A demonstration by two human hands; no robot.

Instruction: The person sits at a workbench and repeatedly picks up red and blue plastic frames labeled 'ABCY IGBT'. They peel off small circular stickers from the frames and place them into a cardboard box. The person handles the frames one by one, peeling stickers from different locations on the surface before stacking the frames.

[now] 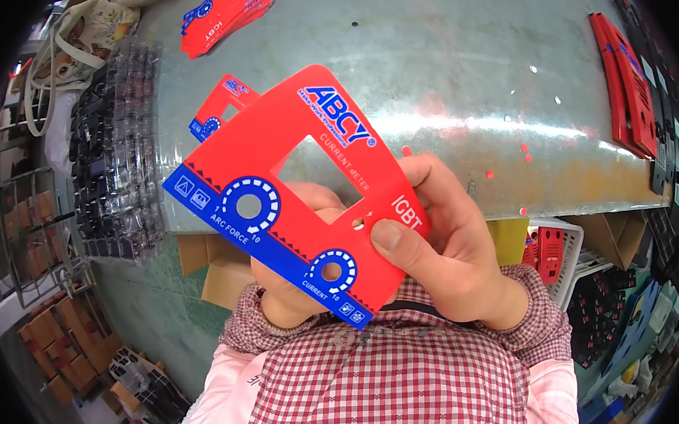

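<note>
Faceplate sheet (296,229): right hand (461,258) pinches right edge, likely keeping face mostly uncovered; left hand (280,292) behind sheet, cannot tell finger state

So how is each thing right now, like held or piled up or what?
Red-and-blue panel: held up, tilted, its window and holes cut out.
Right hand: pinching the panel's edge.
Left hand: behind the panel, grip hidden.
Panel pile: on the table, edges uneven.
Red pieces at right: overlapping.
White basket: holding red parts.
</note>
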